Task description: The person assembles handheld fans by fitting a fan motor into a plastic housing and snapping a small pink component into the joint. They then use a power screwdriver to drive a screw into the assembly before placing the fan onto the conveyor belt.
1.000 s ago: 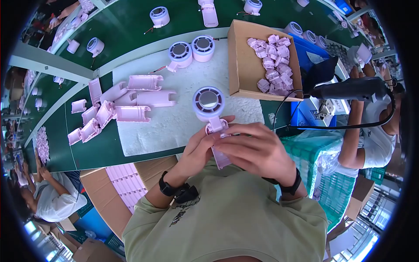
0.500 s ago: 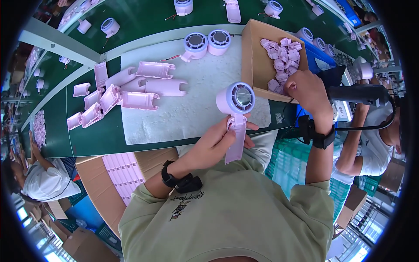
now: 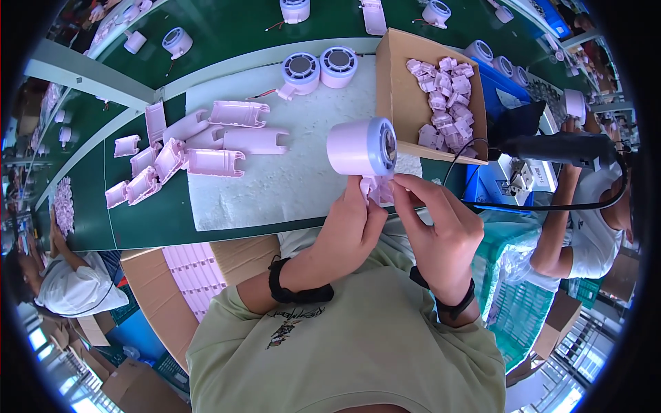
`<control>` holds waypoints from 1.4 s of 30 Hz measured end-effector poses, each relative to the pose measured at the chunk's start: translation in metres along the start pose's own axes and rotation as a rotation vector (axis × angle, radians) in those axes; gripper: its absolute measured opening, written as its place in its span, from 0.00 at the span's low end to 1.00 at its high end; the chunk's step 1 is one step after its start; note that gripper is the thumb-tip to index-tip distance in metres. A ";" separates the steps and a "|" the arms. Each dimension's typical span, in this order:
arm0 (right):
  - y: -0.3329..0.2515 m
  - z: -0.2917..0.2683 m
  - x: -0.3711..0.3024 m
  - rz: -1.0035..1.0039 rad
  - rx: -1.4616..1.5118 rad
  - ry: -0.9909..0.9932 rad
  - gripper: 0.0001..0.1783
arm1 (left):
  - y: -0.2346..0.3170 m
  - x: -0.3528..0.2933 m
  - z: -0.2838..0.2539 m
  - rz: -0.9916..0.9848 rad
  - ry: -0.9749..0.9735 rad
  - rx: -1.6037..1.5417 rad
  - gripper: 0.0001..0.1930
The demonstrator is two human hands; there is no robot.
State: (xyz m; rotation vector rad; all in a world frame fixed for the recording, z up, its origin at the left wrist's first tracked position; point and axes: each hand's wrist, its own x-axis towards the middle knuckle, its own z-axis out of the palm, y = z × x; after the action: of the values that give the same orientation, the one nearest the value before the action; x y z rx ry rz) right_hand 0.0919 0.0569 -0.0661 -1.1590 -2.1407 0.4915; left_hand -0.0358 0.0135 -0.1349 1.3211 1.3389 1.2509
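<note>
A pink handheld fan (image 3: 352, 153) with a lavender-rimmed round head is held upright in front of me, its head turned to the right. My left hand (image 3: 352, 224) is closed around its handle, which is mostly hidden by the fingers. Just below the head, my right hand (image 3: 441, 224) pinches a small pink plastic part (image 3: 383, 191) against the neck; the fingertips cover some of it. Similar small parts (image 3: 444, 103) fill one side of an open cardboard box (image 3: 401, 89) beyond my right hand.
Pink handle shells (image 3: 215, 162) lie in a group at left on a white mat (image 3: 275, 196). Two fan heads (image 3: 338, 67) stand at the mat's far edge. A dark arm-like device with a cable (image 3: 558, 150) juts in at right. Co-workers sit on both sides.
My right hand has come out of the cardboard box and moved left and nearer, to the fan's neck. The fan has turned so its face points right.
</note>
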 end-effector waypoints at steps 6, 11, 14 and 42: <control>-0.007 0.016 -0.011 0.176 0.250 0.095 0.15 | 0.012 -0.001 -0.006 -0.153 -0.090 -0.200 0.23; 0.011 0.011 -0.023 -0.130 0.192 0.045 0.16 | 0.000 -0.003 -0.005 0.085 -0.145 -0.374 0.25; 0.010 0.006 -0.032 -0.160 0.141 0.065 0.17 | 0.009 -0.007 0.000 -0.003 -0.183 -0.611 0.23; 0.023 -0.019 -0.062 0.308 0.532 0.142 0.18 | 0.012 0.023 0.007 -0.350 -0.369 -1.027 0.27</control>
State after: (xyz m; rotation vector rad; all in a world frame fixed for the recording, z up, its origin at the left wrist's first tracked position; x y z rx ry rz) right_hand 0.1432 0.0177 -0.0886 -1.1666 -1.5743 1.0124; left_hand -0.0285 0.0361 -0.1221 0.5069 0.4734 1.1147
